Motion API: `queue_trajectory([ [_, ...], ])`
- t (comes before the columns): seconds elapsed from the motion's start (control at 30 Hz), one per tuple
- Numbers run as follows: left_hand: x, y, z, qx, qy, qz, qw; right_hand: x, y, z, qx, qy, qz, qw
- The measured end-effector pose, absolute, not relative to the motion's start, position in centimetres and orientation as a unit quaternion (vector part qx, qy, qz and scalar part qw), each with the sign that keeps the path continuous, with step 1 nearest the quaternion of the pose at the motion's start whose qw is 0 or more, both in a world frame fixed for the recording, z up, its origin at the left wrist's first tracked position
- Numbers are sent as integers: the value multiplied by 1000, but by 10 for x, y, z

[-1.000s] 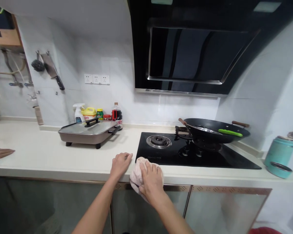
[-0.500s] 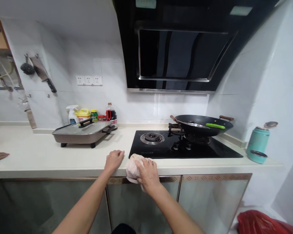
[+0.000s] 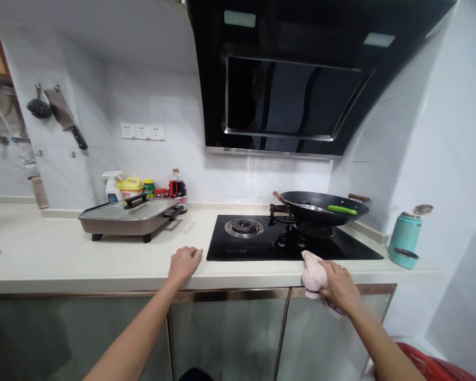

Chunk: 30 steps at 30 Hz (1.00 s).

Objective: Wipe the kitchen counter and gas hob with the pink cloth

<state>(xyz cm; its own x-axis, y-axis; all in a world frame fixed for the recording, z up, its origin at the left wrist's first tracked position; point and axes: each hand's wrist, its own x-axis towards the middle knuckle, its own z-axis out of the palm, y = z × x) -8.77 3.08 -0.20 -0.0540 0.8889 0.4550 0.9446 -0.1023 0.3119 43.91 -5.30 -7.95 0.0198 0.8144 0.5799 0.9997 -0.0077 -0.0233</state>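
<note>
My right hand (image 3: pixel 338 283) is closed on a pale pink cloth (image 3: pixel 314 275), pressing it against the counter's front edge just below the gas hob (image 3: pixel 254 248). Part of the cloth hangs down over the edge in front of the cabinet. Resting on the white countertop (image 3: pixel 135 263), left of the hob, my left hand (image 3: pixel 184 264) has its fingers curled in, with nothing seen in them. Behind the hob's knobs a black wok (image 3: pixel 321 211) sits on the right burner, with a green-handled utensil (image 3: pixel 342 210) lying in it.
A lidded electric pan (image 3: pixel 122 225) stands left on the counter, with several bottles (image 3: pixel 129 186) behind it. A turquoise flask (image 3: pixel 404 233) and its cup (image 3: pixel 403 258) are at the right end. The range hood (image 3: pixel 285 95) overhangs the hob. A cleaver (image 3: pixel 65 117) hangs left.
My right hand has slid the cloth rightward along the counter edge, from the hob's left corner to below its right half. My left hand stays in place. The view has shifted slightly.
</note>
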Motion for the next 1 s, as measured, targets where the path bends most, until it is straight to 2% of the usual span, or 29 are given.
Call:
queue_trajectory([
  [0.13, -85, 31, -2, -685, -670, -286, 31, 406, -53, -68, -693, -664, -209, 188],
  [0.3, -86, 28, -1, -688, -639, -343, 9, 287, -53, -46, -652, -723, -155, 167],
  [0.47, -66, 7, -12, -737, -502, -448, 53, 175, -44, -35, -610, -764, -120, 172],
  [0.57, -40, -12, -29, -824, -369, -423, 69, 150, -38, -35, -593, -778, -93, 186],
  [0.67, -20, -21, -46, -887, -290, -351, 76, 163, -35, -39, -529, -812, -12, 246],
  [0.8, -5, -19, -53, -909, -315, -250, 110, 228, -32, -51, -418, -824, 102, 368],
  [0.9, 17, -24, -49, -886, -395, -172, 170, 288, -28, -71, -499, -719, 32, 483],
  [1.0, 52, -31, -43, -848, -467, -124, 220, 329, -24, -98, -581, -665, -86, 461],
])
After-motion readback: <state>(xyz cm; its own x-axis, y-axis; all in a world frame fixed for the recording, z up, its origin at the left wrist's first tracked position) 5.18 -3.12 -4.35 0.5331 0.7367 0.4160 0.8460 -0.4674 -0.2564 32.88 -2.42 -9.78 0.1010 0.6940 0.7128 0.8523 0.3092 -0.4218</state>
